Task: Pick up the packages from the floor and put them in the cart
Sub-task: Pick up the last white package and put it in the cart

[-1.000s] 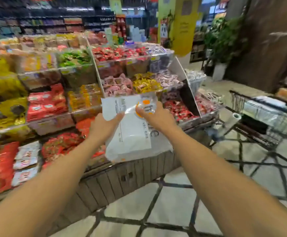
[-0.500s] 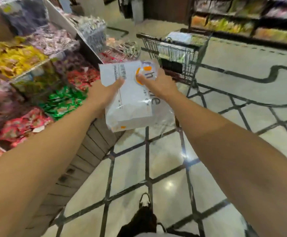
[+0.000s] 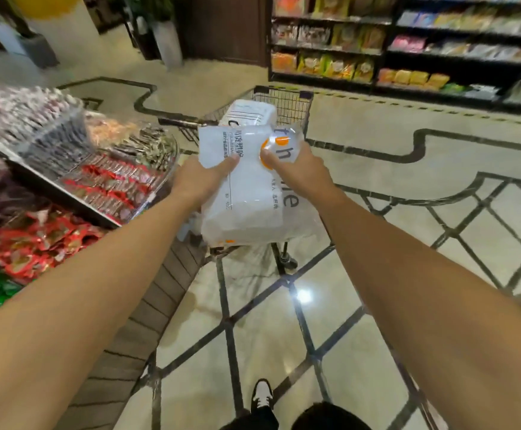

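Observation:
I hold a white plastic package [image 3: 246, 200] with grey lettering and an orange mark out in front of me at arm's length. My left hand [image 3: 200, 178] grips its upper left part and my right hand [image 3: 296, 169] grips its upper right part. Directly behind the package stands the wire shopping cart [image 3: 287, 103], largely hidden by it. Another white package [image 3: 249, 113] lies inside the cart's basket. One cart wheel [image 3: 288, 262] shows below the held package.
A sweets display stand [image 3: 107, 187] with wrapped candies runs along my left, its wooden base [image 3: 147, 311] close to my left arm. Dark shelves [image 3: 408, 57] of snack bags line the far right. Polished tiled floor [image 3: 284, 321] lies ahead; my shoe [image 3: 262, 395] is at the bottom.
My view has swung right, away from the sweets display, onto the cart. The cart now sits directly ahead and nearer. Both hands kept the same grip on the package.

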